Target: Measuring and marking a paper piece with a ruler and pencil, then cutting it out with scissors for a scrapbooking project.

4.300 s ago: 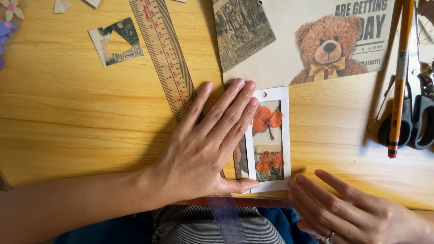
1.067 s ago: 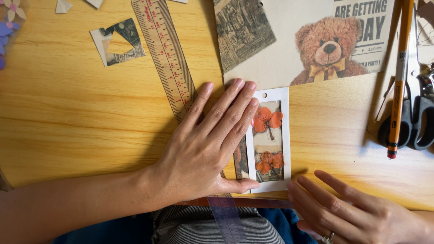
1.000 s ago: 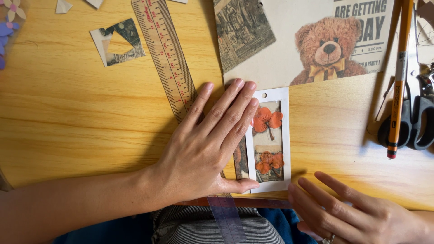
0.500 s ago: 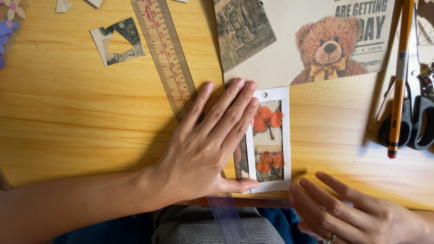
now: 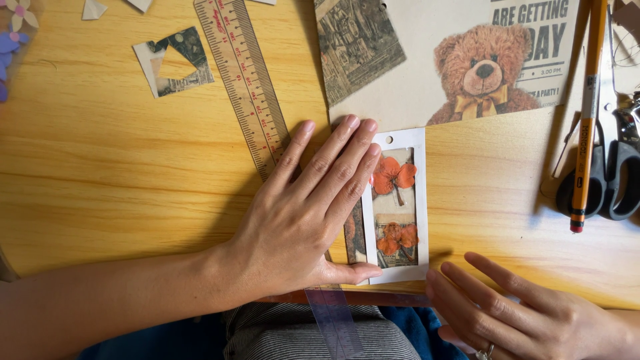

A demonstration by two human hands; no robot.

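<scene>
Pressing flat, left hand (image 5: 300,220) on white bookmark (image 5: 400,207) framing orange flowers (image 5: 393,177); right hand (image 5: 527,317) open, empty.

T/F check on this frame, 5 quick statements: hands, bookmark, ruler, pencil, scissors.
1. The left hand lies flat, palm down, over the left part of the white bookmark. True.
2. The right hand holds the pencil. False: it rests open near the table edge, below the bookmark; the pencil lies apart at the right.
3. The bookmark shows two orange pressed flowers. True.
4. The ruler lies to the right of the bookmark. False: it runs up and to the left, partly under the left hand.
5. The scissors lie beside the pencil at the right. True.
</scene>
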